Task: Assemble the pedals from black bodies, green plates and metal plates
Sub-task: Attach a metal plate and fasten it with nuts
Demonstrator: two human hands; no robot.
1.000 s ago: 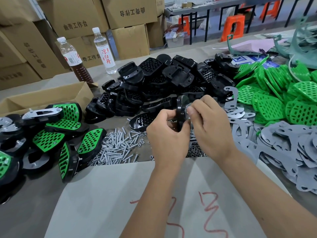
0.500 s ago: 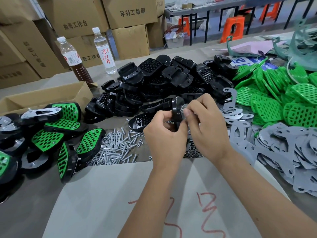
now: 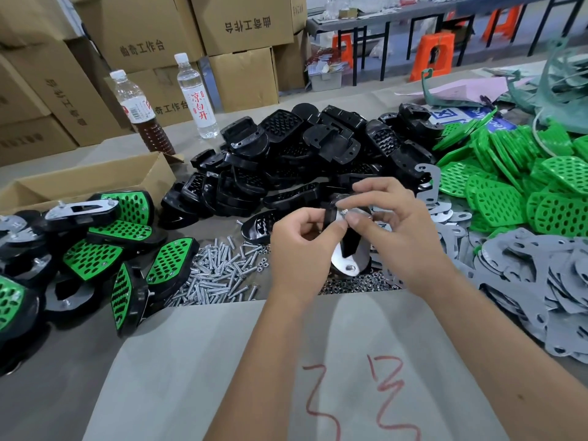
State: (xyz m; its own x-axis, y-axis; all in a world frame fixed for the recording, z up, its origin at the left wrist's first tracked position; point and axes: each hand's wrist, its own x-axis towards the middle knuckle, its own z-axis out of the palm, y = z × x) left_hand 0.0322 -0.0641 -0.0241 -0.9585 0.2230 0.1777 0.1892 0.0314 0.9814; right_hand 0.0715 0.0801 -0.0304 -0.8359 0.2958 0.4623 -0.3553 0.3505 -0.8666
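Both forearms reach forward over the worktop [image 3: 95, 393] and meet above its middle. The left hand [image 3: 302, 249] has its grip closed round a black pedal body [image 3: 348, 243] with a metal plate [image 3: 342, 259] on it, held on edge; the right hand [image 3: 401, 237] pinches something small and shiny at the pedal's top — index and thumb tight, other fingers lifted. Beneath lie loose screws [image 3: 216, 272]. Finished pedals [image 3: 95, 249] sit left, black bodies [image 3: 302, 154] behind, green plates [image 3: 525, 186] and grey plates [image 3: 541, 288] right. Cardboard boxes [image 3: 241, 23] and two bottles [image 3: 197, 93] stand beyond.
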